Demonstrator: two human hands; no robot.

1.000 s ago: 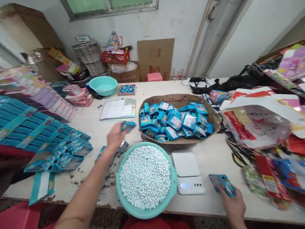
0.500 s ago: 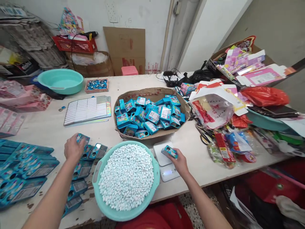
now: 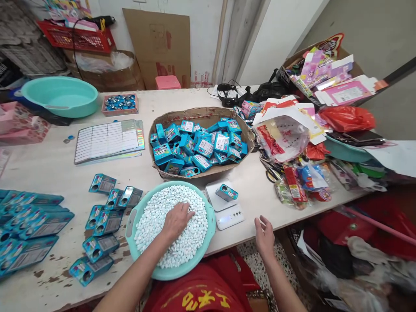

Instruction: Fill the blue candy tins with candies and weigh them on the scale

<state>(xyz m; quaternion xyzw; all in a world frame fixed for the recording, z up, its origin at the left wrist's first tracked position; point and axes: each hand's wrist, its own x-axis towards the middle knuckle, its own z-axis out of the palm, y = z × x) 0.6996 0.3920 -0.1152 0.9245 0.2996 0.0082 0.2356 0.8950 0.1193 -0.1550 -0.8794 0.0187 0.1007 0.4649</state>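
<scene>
My left hand (image 3: 178,220) is down among small pale, pill-shaped candies (image 3: 156,199) in a turquoise basin (image 3: 212,222). Its fingers curl into them, with the tips partly buried. To the right of the basin, my right hand (image 3: 264,234) hangs over the table edge, fingers apart and nothing in it. A small blue box (image 3: 226,192) with a round hole in its end lies on the white digital scale (image 3: 230,219), apart from both hands. Several similar blue boxes (image 3: 108,222) stand loosely grouped left of the basin.
Behind the basin, a cut-down carton (image 3: 203,113) holds many blue boxes. Packed rows of boxes (image 3: 32,221) fill the left. Sticker sheets (image 3: 107,141), a tray of blue caps (image 3: 120,103) and another turquoise basin (image 3: 60,97) lie farther back. Wrappers and scissors (image 3: 273,171) clutter the right.
My left hand has left a blue box standing with the loose group and moved into the candies. My right hand has let go of its box on the scale and drawn back toward me.
</scene>
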